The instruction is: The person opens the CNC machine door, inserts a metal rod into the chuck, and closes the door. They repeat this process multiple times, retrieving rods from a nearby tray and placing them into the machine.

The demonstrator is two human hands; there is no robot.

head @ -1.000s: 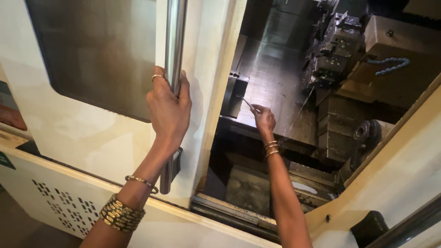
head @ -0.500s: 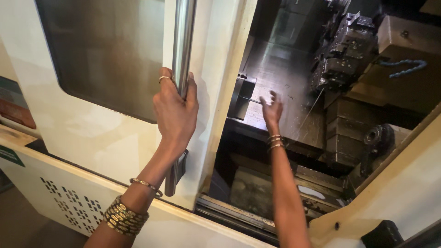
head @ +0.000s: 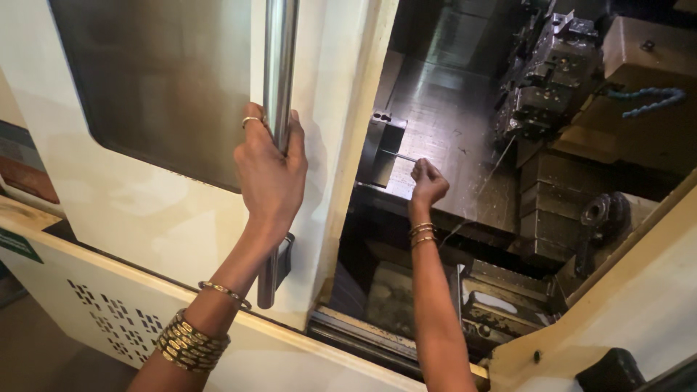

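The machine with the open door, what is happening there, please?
A person stands at a cream-coloured machine with its sliding door pulled aside. The left hand grips the door's upright metal handle. The right hand reaches into the dark work chamber and closes around a thin metal rod that sticks out from a block on the left. A tool turret sits to the right, apart from the hand.

A cream-painted machine enclosure (head: 131, 218) fills most of the frame, its panel at lower left pierced with small vent slots (head: 102, 316). A dark tinted window (head: 160, 80) sits at upper left. At the far left edge and bottom left, a strip of brownish floor (head: 29, 356) shows. Dim light falls inside the dark metal chamber (head: 450, 109) at upper right.
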